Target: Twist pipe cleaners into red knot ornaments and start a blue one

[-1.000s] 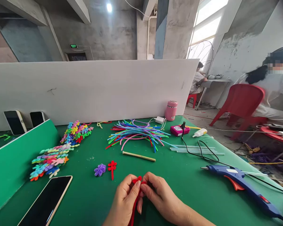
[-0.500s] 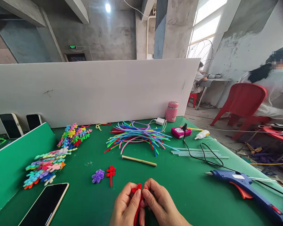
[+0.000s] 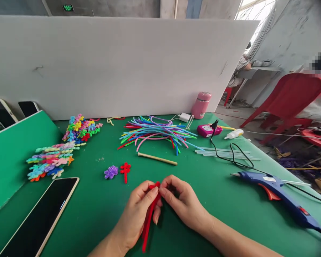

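Red pipe cleaner (image 3: 147, 228) is pinched in my left hand (image 3: 139, 203), its long ends hanging down below the fingers. My right hand (image 3: 182, 200) has thumb and forefinger closed on the upper part of the same red piece, close beside the left fingertips. Beyond my hands lie a red flower with a stem (image 3: 125, 172) and a purple flower (image 3: 111, 172). Further back, a thin wooden stick (image 3: 157, 159) rests before a heap of colourful pipe cleaners (image 3: 157, 132).
A blue glue gun (image 3: 273, 185) lies at the right, with clear glue sticks (image 3: 227, 153) and a black cable behind it. Finished flowers (image 3: 53, 159) are piled at the left, near a phone (image 3: 42, 214). A pink bottle (image 3: 201, 105) stands by the white partition (image 3: 123, 67).
The view has tilted downward, so the table appears higher and more of both forearms shows. The red piece's hanging ends are now visible below my left hand.
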Demonstrator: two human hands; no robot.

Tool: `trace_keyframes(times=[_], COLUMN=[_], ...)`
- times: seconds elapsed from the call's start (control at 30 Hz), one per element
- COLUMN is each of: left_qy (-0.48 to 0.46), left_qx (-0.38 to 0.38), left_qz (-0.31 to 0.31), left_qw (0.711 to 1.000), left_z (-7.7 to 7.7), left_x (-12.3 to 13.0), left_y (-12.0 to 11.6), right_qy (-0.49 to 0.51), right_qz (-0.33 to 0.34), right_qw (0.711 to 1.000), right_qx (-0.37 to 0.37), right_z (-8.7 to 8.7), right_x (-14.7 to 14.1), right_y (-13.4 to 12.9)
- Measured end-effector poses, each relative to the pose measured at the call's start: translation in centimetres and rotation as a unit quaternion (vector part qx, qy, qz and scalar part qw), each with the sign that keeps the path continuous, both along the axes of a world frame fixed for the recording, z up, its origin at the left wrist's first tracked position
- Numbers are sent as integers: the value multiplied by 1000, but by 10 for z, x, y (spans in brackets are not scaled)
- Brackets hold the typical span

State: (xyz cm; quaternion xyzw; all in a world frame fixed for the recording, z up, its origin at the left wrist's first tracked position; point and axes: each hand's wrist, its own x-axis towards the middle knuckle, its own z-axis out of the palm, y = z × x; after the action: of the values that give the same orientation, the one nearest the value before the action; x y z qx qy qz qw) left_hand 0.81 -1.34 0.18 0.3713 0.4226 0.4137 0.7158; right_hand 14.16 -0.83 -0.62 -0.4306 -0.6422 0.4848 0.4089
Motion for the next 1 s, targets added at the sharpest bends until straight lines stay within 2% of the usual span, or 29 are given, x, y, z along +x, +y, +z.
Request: trace_keyframes(times=[0.13, 0.33, 0.43, 0.8, 1.0], left_qy=[-11, -75, -79, 25, 75], left_qx=[-3, -48, -46, 24, 28], left_qz=[13, 10, 2, -5, -14], left_qw=[1000, 996, 996, 999, 997], left_z=[1, 4, 6, 3, 8], left_x=[-2, -4, -4, -5, -2], left_y=[2, 3, 2, 1, 0], right_qy=[11, -44, -49, -96, -106], right_qz=[-6, -1, -2, -27, -36], right_qw=[1000, 986, 979, 966, 965], right_qx=[19, 161, 197, 239, 235], right_z=[-3, -5, -5, -4, -2], right_x=[1, 6, 8, 9, 7], right_y=[2, 4, 5, 6, 5])
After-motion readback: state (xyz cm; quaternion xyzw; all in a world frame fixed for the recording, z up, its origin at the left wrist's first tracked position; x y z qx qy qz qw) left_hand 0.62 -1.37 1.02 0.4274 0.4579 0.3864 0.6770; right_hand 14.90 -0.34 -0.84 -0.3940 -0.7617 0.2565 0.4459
